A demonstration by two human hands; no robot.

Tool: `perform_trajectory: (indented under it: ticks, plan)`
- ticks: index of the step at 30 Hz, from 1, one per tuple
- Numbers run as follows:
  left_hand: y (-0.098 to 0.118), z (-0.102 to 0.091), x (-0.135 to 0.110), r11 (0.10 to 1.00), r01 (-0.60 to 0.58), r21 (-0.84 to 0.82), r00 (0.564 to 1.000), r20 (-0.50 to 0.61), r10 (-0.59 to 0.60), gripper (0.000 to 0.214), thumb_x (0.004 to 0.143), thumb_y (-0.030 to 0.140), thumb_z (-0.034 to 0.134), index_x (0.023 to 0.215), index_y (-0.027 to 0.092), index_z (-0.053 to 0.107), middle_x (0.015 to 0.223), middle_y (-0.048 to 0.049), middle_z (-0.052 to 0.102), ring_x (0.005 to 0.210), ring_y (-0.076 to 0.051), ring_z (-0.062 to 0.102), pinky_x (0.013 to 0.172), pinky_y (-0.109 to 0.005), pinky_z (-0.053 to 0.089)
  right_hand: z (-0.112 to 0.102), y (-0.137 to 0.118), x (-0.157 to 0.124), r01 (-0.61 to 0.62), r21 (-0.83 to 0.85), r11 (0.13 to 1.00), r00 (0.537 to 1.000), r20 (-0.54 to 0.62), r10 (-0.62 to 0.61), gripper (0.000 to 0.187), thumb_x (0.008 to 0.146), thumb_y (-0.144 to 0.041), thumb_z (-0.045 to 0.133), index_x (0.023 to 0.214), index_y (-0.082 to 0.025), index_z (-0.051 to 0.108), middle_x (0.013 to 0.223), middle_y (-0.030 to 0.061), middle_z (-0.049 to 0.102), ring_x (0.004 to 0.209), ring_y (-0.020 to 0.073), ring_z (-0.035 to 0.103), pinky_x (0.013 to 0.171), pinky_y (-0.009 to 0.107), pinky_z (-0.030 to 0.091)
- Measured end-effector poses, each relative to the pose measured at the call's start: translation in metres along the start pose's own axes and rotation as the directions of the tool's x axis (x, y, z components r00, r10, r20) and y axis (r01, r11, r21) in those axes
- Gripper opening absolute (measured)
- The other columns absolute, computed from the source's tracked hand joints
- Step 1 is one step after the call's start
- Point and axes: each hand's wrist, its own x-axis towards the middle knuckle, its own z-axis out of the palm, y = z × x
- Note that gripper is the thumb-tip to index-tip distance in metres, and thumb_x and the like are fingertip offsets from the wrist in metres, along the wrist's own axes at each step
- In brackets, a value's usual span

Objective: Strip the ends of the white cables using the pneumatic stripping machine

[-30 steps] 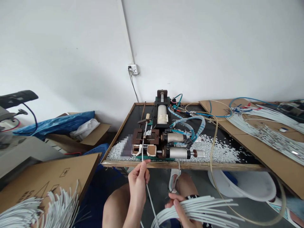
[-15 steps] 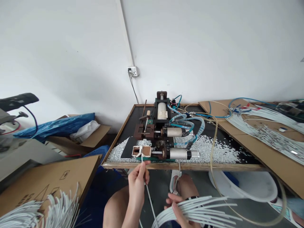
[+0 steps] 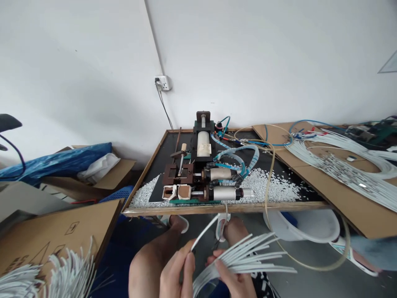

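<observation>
Between the thumb and fingers of my left hand (image 3: 178, 271) is one white cable (image 3: 204, 232), its end pointing up toward the bench edge. My right hand (image 3: 231, 275) is closed around a bundle of white cables (image 3: 248, 253) that fans out to the right over my lap. Ahead of both hands stands a pneumatic machine (image 3: 203, 165) with metal cylinders. At its front are two brown clamp blocks (image 3: 184, 192) wrapped in white, with a narrow gap between them. My left hand is apart from the machine.
White cut pieces (image 3: 263, 184) litter the wooden-edged bench (image 3: 186, 211). Coiled white cables (image 3: 341, 165) lie on cardboard at right. More cables (image 3: 72, 269) rest on a cardboard box (image 3: 77, 225) at left. A white basin (image 3: 310, 225) stands below, and a clear hose (image 3: 269, 182) hangs over the edge.
My left hand has drawn back from the clamp blocks toward my lap, bringing the cable out from between them. The right hand still holds the bundle. The view has shifted slightly.
</observation>
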Motion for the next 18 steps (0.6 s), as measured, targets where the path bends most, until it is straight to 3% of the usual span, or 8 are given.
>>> perform_trajectory:
  ticks: [3, 6, 9, 11, 14, 16, 18]
  plan:
    - [-0.039, 0.003, -0.002, 0.944, -0.194, 0.267, 0.971, 0.189, 0.146, 0.036, 0.095, 0.026, 0.048, 0.119, 0.024, 0.075, 0.111, -0.0118, 0.077, 0.105, -0.033, 0.072, 0.085, -0.044, 0.061, -0.002, -0.006, -0.002, 0.011, -0.035, 0.999, 1.000, 0.005, -0.011, 0.056, 0.056, -0.063, 0.087, 0.087, -0.017, 0.078, 0.089, 0.0097, 0.081, 0.085, 0.0307, 0.077, 0.082, 0.039, 0.060]
    - [-0.057, 0.004, -0.001, 0.886, -0.241, 0.397, 0.966, 0.188, 0.178, 0.040, 0.095, 0.024, 0.045, 0.126, 0.020, 0.071, 0.134, -0.0143, 0.069, 0.131, -0.037, 0.058, 0.101, -0.057, 0.054, -0.003, -0.010, -0.004, -0.026, -0.013, 1.000, 1.000, 0.016, 0.026, 0.057, 0.056, -0.062, 0.088, 0.088, -0.016, 0.078, 0.084, 0.0087, 0.080, 0.083, 0.0301, 0.077, 0.083, 0.039, 0.060]
    - [-0.038, 0.000, -0.001, 0.950, -0.176, 0.259, 0.963, 0.247, 0.111, 0.035, 0.099, 0.029, 0.048, 0.127, 0.023, 0.069, 0.131, -0.0107, 0.071, 0.125, -0.029, 0.064, 0.101, -0.043, 0.057, -0.001, -0.012, -0.006, -0.023, -0.016, 1.000, 1.000, 0.019, 0.024, 0.056, 0.056, -0.060, 0.089, 0.087, -0.015, 0.079, 0.084, 0.0085, 0.080, 0.085, 0.0279, 0.076, 0.084, 0.036, 0.059]
    - [-0.017, 0.000, 0.000, 0.981, -0.149, 0.125, 0.927, 0.363, 0.094, 0.030, 0.100, 0.032, 0.051, 0.122, 0.027, 0.071, 0.121, -0.0081, 0.075, 0.113, -0.025, 0.070, 0.093, -0.034, 0.059, 0.000, -0.012, -0.007, -0.023, -0.015, 1.000, 1.000, -0.006, 0.023, 0.055, 0.054, -0.058, 0.090, 0.087, -0.015, 0.079, 0.088, 0.0086, 0.081, 0.086, 0.0262, 0.075, 0.078, 0.033, 0.058]
    - [0.000, 0.006, 0.001, 0.979, -0.202, 0.041, 0.875, 0.457, 0.161, 0.026, 0.100, 0.032, 0.052, 0.109, 0.027, 0.076, 0.104, -0.0083, 0.078, 0.096, -0.025, 0.073, 0.084, -0.033, 0.059, 0.001, -0.011, -0.007, -0.045, 0.003, 0.999, 0.997, -0.059, 0.045, 0.060, 0.051, -0.060, 0.091, 0.089, -0.015, 0.079, 0.092, 0.0090, 0.081, 0.085, 0.0257, 0.074, 0.070, 0.031, 0.059]
    - [-0.002, 0.011, 0.000, 0.979, -0.202, 0.039, 0.889, 0.426, 0.166, 0.027, 0.100, 0.033, 0.051, 0.101, 0.026, 0.078, 0.095, -0.0089, 0.079, 0.088, -0.025, 0.073, 0.079, -0.033, 0.058, -0.001, -0.012, -0.006, -0.054, 0.013, 0.998, 0.995, -0.084, 0.054, 0.062, 0.050, -0.061, 0.090, 0.091, -0.015, 0.079, 0.092, 0.0092, 0.081, 0.087, 0.0268, 0.075, 0.070, 0.032, 0.060]
    - [-0.009, 0.012, 0.000, 0.995, -0.094, 0.018, 0.935, 0.344, 0.082, 0.030, 0.099, 0.037, 0.052, 0.092, 0.025, 0.079, 0.090, -0.0087, 0.078, 0.084, -0.025, 0.073, 0.077, -0.031, 0.057, -0.004, -0.012, -0.003, -0.054, 0.021, 0.998, 0.994, -0.093, 0.055, 0.061, 0.050, -0.062, 0.090, 0.089, -0.016, 0.080, 0.091, 0.0095, 0.081, 0.087, 0.0283, 0.076, 0.071, 0.033, 0.061]
